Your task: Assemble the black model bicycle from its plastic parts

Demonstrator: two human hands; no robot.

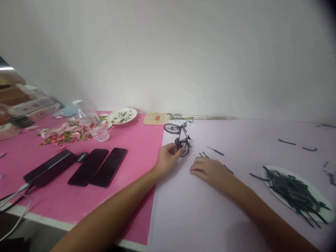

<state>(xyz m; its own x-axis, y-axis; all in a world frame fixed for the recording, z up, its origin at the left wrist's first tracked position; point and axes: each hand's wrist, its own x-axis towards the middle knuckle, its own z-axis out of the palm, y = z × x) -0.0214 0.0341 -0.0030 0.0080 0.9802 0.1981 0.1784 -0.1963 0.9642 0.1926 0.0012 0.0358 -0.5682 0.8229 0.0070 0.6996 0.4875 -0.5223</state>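
A small black model bicycle [184, 140] is tilted over in the middle of the view, near the seam between the pink and white surfaces. My left hand [168, 157] pinches it by the nearer wheel, between thumb and fingers. To the right, my right hand [207, 169] is held low over the white sheet, apart from the bicycle. Its fingers are curled together, and whatever they may hold is hidden. Just beyond it lie a thin screwdriver [215, 151] and a few slim black pieces [204, 155].
A white plate [274, 198] heaped with black parts stands at right, with loose strips around it. On the pink side are two phones [109, 168], a black power bank [49, 167], a clear bottle [90, 120], petals [67, 131] and another plate [134, 113]. A fly swatter [156, 118] lies along the wall.
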